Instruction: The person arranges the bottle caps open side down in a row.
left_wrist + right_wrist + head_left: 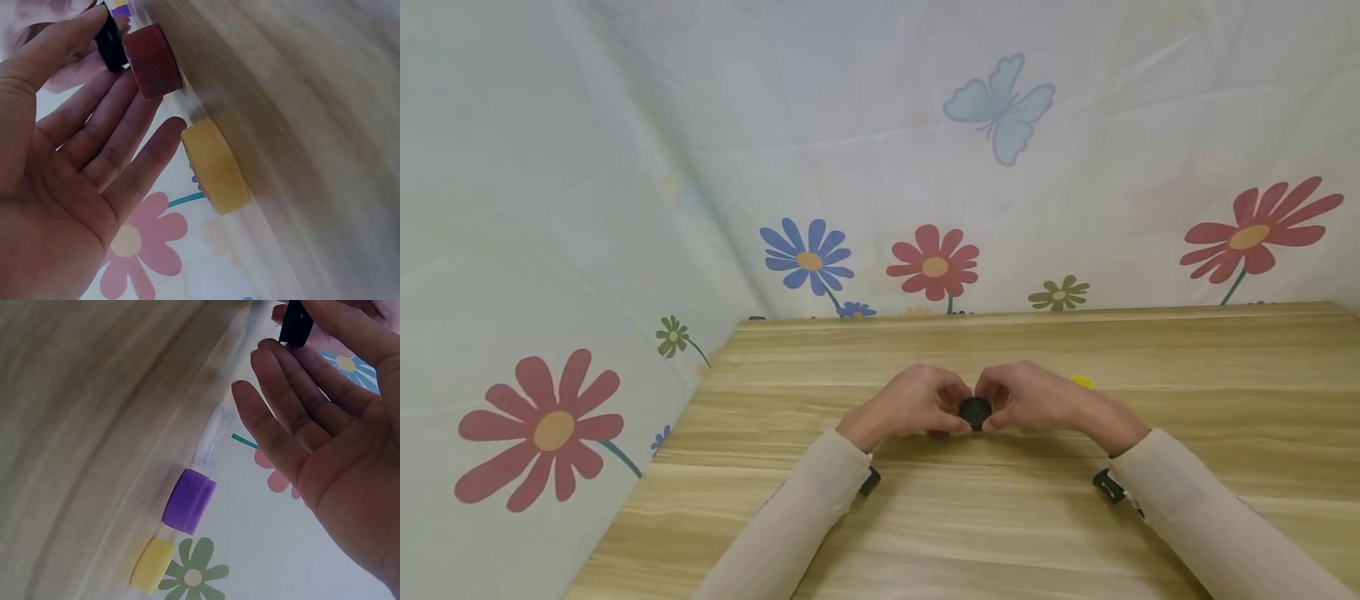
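Observation:
Both hands meet over the table and pinch a small black bottle cap [975,412] between them. My left hand [917,402] has its thumb and fingertips on the cap's left side; in the left wrist view its other fingers spread out. A ridged red cap [152,61] stands on the table close to those fingers, and an orange-yellow cap [215,165] sits by the little finger. From the right side, my right hand [1033,396] grips the black cap with thumb and fingertips. Past it, in the right wrist view, are a translucent white cap [213,436], a purple cap [189,501] and a yellow cap [152,565].
The wooden table [1000,517] ends at the back against a hanging cloth [865,150] printed with flowers and a butterfly. The caps stand in a row behind and beside the hands, partly hidden in the head view. Each wrist wears a dark strap-on device.

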`<state>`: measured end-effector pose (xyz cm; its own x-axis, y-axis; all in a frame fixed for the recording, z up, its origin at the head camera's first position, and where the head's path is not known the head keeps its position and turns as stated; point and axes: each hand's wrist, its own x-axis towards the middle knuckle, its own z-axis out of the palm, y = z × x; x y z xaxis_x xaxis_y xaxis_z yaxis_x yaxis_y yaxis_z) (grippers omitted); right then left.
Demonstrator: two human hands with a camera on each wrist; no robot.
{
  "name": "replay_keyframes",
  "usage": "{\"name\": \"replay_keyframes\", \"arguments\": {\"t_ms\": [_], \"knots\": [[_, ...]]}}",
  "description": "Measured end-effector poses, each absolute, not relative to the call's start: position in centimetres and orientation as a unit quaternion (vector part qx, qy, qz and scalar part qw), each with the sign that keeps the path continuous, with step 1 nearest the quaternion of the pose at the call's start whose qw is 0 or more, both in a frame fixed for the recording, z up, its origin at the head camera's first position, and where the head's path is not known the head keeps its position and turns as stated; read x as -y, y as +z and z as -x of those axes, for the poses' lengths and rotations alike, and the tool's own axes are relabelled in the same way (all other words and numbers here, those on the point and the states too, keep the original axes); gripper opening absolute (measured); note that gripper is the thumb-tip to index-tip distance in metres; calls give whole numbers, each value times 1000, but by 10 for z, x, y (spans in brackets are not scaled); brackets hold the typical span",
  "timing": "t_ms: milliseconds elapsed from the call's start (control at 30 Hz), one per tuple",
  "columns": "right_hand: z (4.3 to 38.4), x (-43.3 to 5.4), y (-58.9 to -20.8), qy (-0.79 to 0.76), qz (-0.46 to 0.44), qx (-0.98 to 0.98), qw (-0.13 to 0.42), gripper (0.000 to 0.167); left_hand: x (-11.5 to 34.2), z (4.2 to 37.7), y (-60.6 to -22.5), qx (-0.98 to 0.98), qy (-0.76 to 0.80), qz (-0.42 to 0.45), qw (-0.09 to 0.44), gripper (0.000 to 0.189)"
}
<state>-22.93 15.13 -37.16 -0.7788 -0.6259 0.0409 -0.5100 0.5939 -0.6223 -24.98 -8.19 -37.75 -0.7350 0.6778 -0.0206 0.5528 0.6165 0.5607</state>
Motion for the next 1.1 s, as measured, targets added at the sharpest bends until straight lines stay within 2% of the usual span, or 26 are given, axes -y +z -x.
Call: {"name": "replay_keyframes", "arguments": {"t_ms": [233,1100], "knots": [[228,-150,-374,-315,314,-890,103,29,82,249,-378,-888,254,-364,116,34],[225,-145,-377,-280,318,-901,87,28,79,245,-379,-902,179,-387,68,33]]}}
